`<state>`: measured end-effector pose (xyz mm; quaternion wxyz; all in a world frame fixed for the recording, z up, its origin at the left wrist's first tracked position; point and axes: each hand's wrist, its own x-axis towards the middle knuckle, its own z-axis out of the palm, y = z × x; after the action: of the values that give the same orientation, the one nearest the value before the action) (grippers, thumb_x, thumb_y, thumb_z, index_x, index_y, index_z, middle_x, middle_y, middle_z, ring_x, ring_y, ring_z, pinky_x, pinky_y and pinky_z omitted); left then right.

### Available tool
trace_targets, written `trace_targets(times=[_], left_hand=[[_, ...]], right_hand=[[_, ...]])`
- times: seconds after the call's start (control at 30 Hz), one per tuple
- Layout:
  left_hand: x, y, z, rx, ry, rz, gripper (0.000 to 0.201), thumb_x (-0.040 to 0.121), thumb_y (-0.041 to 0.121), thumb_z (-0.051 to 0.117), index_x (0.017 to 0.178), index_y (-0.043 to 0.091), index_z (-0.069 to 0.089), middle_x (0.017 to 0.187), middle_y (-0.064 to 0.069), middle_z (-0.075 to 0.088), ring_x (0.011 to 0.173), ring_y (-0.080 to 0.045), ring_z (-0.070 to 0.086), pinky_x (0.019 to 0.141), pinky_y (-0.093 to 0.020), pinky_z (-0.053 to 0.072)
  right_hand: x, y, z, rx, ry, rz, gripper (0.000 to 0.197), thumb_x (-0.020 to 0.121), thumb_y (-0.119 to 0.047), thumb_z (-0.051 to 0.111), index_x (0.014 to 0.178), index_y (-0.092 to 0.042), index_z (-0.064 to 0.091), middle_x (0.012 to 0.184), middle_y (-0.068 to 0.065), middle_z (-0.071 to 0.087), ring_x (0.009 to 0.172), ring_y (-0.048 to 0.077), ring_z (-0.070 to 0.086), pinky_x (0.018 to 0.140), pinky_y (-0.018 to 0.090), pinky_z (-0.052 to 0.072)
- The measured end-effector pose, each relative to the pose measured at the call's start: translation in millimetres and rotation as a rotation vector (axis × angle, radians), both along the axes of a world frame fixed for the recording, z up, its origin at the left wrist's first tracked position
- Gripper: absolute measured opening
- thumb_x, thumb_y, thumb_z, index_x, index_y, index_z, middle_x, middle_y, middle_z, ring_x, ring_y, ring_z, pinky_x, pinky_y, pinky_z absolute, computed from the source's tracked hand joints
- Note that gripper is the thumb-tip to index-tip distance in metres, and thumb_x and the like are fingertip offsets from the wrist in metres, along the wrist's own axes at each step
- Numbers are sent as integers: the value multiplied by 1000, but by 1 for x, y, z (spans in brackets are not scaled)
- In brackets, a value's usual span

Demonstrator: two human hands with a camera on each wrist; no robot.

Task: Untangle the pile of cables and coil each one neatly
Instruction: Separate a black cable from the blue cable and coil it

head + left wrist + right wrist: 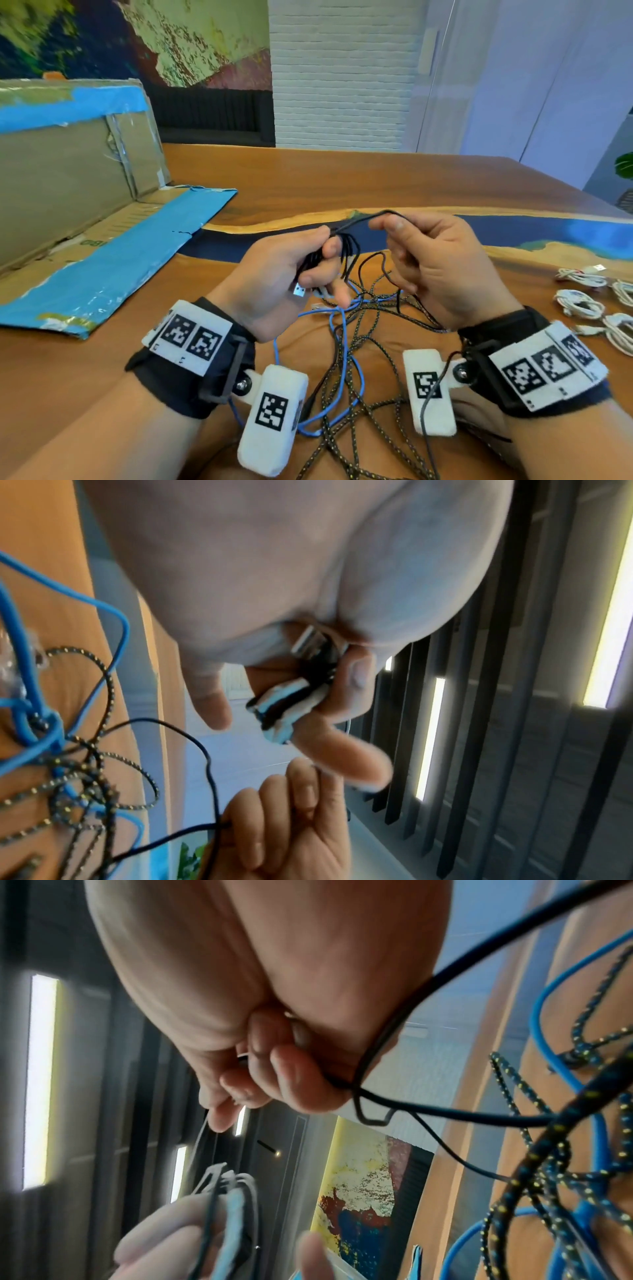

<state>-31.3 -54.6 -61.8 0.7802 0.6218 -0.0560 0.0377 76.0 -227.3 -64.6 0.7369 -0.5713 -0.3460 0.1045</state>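
Note:
My left hand (287,270) grips a small bundle of black cable loops (346,245) above the table, and a silver USB plug (300,290) sticks out below its fingers. The same plug (307,642) and bundle (286,706) show in the left wrist view. From the bundle a thin black strand (375,216) arcs over to my right hand (431,263), which holds it with curled fingers (301,1085). The strand (404,1015) runs down into the tangled pile (359,329) of blue and braided black-and-yellow cables on the wooden table (342,181).
Several coiled white cables (582,303) lie at the table's right edge. A flattened cardboard box with blue tape (102,246) takes up the left side. Blue cable (113,620) and braided cable (534,1150) hang close under both wrists.

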Motion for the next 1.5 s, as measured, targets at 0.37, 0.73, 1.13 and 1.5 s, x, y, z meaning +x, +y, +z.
trace_targets(times=[0.37,0.73,1.13,1.5], left_hand=[[1,0,9,-429,-191,163,45,109,28,26,137,4,54,67,6,58,80,-16,72,97,-41,39],[10,-8,-8,129,-11,289,32,110,18,39,138,18,53,111,-2,77,106,-15,71,94,-29,56],[-2,-2,-2,414,20,15,35,106,25,46,93,5,73,51,1,25,47,-15,21,48,-22,25],[2,16,2,-182,-25,21,44,105,39,35,76,17,60,45,12,23,40,-8,20,71,-40,9]], right_hand=[[-4,-2,-4,-569,-163,204,36,105,-8,51,129,-28,67,81,3,72,47,21,61,42,29,46],[-26,4,-3,-521,-278,369,17,102,-8,57,108,-3,73,67,4,64,60,32,63,63,35,54],[1,-9,1,-314,-259,-117,31,68,-34,84,71,-5,73,55,7,56,53,19,45,50,27,41],[13,-3,-6,38,190,89,12,83,-21,68,87,-10,71,83,11,73,94,26,74,99,42,56]])
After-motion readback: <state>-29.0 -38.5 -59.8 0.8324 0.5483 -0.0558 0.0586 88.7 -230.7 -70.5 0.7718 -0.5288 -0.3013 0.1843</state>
